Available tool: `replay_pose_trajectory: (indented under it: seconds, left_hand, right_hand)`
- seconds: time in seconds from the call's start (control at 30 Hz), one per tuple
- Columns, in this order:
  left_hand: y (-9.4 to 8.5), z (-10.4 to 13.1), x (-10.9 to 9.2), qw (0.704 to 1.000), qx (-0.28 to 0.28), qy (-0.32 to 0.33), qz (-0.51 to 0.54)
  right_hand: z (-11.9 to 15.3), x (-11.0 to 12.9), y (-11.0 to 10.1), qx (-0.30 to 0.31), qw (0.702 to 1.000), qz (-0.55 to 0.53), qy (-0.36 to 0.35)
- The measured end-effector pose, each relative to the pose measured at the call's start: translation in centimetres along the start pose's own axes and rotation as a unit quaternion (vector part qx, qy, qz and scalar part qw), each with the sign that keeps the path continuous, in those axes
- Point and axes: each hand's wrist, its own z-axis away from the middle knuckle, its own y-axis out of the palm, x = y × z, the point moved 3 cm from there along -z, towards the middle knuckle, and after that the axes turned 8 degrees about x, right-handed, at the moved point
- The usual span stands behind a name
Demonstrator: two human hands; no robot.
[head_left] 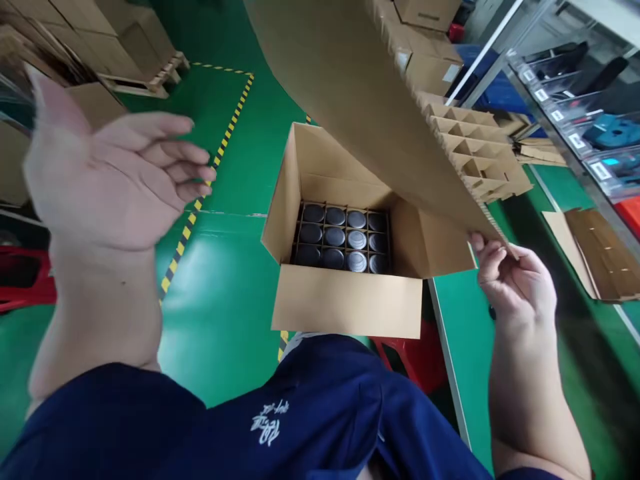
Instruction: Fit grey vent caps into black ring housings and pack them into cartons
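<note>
A flat cardboard sheet (370, 107) is held up at a slant over the right side of an open cardboard box (347, 300). My right hand (515, 277) pinches the sheet's lower corner. My left hand (125, 170) is raised at the left, palm showing and fingers spread, with nothing in it. Inside the box, dark round-topped containers (335, 237) stand in rows, parted by a cardboard divider grid. The box's flaps are folded outward. Part of the box's back right side is hidden behind the sheet.
Cardboard divider grids (480, 150) stand behind the sheet at the right. A shelf rack (565, 127) with clear bins is at the far right. Flattened cardboard (600, 253) lies below it. Stacked boxes on a pallet (150, 83) are at the back left. A red stool (417, 353) is partly visible.
</note>
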Motion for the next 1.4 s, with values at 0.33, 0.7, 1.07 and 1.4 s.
replay_pose_trajectory:
  seconds: [0.33, 0.7, 1.07, 1.4]
  left_hand:
    - [-2.6, -1.1, 4.8, 0.998, -0.032, -0.014, 0.048]
    - [7.2, 0.4, 12.6, 0.981, 0.007, 0.007, -0.193]
    - [21.9, -14.4, 37.8, 0.727, 0.289, -0.23, -0.579]
    - [21.9, -14.8, 46.1, 0.667, 0.236, -0.297, -0.641]
  right_hand:
    - [-9.6, -8.9, 1.9, -0.123, 0.984, -0.09, 0.092]
    - [-14.0, -24.2, -1.4, -0.108, 0.967, -0.084, 0.214]
    - [-6.7, -22.6, -4.9, 0.19, 0.926, 0.066, 0.318]
    - [-17.0, -22.0, -2.3, 0.108, 0.876, 0.471, 0.004]
